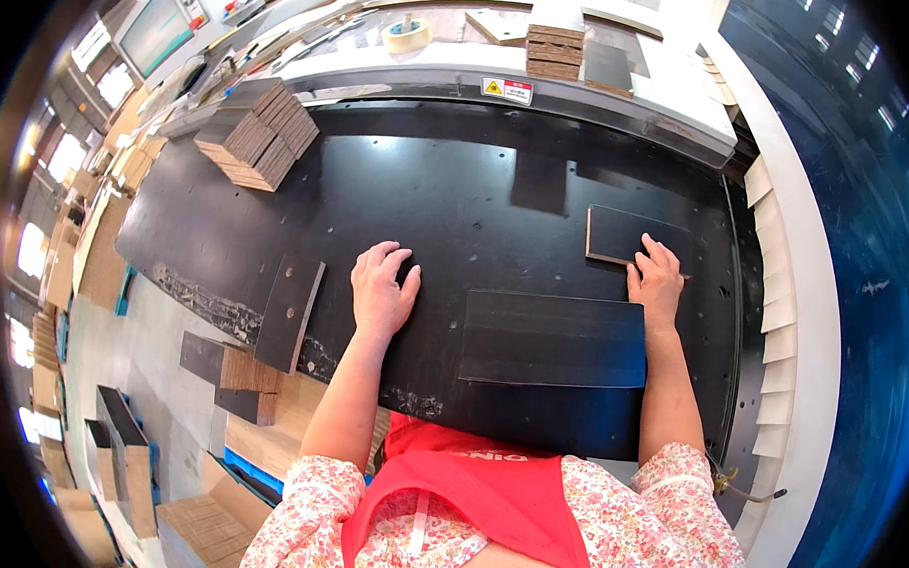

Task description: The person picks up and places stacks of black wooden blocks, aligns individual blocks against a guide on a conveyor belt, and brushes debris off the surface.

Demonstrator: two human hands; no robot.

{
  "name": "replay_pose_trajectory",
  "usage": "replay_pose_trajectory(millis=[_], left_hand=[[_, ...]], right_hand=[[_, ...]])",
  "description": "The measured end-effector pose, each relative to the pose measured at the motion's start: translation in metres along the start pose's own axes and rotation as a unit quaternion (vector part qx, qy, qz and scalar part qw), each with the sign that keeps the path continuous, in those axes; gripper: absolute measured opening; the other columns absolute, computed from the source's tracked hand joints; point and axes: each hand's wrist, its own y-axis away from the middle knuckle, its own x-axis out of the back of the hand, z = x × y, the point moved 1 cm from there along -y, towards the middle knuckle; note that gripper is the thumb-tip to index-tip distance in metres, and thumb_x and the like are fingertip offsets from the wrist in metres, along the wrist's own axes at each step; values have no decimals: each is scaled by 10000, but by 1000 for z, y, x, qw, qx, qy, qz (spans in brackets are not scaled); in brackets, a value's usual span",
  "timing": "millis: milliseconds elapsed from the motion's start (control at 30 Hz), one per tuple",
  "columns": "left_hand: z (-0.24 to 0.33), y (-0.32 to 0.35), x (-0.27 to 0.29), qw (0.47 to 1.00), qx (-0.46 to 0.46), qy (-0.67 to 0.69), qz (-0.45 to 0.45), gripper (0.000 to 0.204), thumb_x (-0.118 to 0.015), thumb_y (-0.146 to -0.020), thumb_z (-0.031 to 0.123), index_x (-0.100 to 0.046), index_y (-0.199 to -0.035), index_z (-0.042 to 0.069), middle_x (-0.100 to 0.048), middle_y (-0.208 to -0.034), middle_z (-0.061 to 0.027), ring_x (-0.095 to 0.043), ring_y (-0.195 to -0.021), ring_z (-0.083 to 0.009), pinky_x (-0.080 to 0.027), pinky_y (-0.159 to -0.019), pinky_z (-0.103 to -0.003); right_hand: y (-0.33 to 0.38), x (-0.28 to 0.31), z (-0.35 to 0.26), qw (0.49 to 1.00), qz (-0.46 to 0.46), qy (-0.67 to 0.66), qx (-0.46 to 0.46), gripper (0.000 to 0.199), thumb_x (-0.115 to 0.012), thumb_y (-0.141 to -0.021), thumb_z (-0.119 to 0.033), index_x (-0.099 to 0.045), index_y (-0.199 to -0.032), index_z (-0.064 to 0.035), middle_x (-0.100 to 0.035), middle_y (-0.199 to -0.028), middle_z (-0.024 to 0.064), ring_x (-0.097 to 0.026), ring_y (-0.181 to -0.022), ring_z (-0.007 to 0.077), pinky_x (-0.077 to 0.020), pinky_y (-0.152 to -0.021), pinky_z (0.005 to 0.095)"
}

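My left hand [378, 287] rests on the black tabletop [417, 203], its fingers loosely bent and apart, with nothing in it. To the right, my right hand [657, 283] lies on a small dark board [613, 232] with a pale cut edge. Its fingers are apart on the board's top, and the thumb is by the near edge; part of the board is hidden under the hand. Between my forearms lies a larger dark rectangular panel [553, 340], flat near the table's front edge. Left of my left forearm, a narrow dark board with holes [289, 313] sits at the table edge.
A stack of thick boards [256, 134] stands at the far left of the table. On the white beam behind are more stacked blocks [555, 52] and a tape roll [407, 35]. Dark blocks [233, 373] sit below left. A white-edged blue machine wall [846, 248] bounds the right.
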Motion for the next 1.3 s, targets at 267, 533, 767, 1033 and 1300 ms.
replay_pose_trajectory(millis=[267, 533, 767, 1033, 1300], left_hand=[[-4, 0, -4, 1000, -11, -9, 0, 287, -707, -837, 213, -687, -1087, 73, -618, -1219, -91, -543, -1172, -309, -418, -1004, -436], [-1, -1, -5, 1000, -11, -14, -12, 272, -685, -856, 199, -681, -1090, 62, -619, -1215, -99, -543, -1169, -311, -423, -1005, -418], [-1, -33, -18, 995, -82, 36, -44, 276, -705, -835, 195, -680, -1070, 52, -625, -1193, -117, -558, -1138, -330, -440, -985, -437], [53, -155, -111, 957, -277, 47, -70, 429, -684, -858, 284, -624, -1190, 20, -555, -1339, -156, -502, -1262, -346, -420, -1044, -453], [89, -224, -185, 950, -297, 14, -96, 646, -616, -906, 417, -471, -1405, 33, -403, -1518, -147, -351, -1417, -322, -354, -1124, -447]], right_hand=[[0, -1, 0, 999, 31, -2, 22, 179, -693, -841, -203, -695, -979, -88, -589, -1335, 13, -506, -1260, 257, -454, -941, 466], [-14, -4, 4, 999, 42, 1, 8, 144, -699, -841, -176, -685, -951, -85, -584, -1338, 19, -509, -1262, 264, -454, -943, 469], [-41, -19, 20, 999, 34, 14, -10, 156, -673, -868, -198, -692, -975, -87, -583, -1344, 26, -503, -1274, 260, -450, -963, 468], [-51, -23, 20, 999, 34, 14, -38, 170, -639, -891, -186, -687, -1013, -78, -571, -1367, 16, -485, -1298, 252, -434, -994, 462], [-50, -20, 19, 998, 18, 42, -51, 180, -638, -893, -188, -694, -1023, -77, -565, -1376, 15, -476, -1307, 245, -429, -992, 453]])
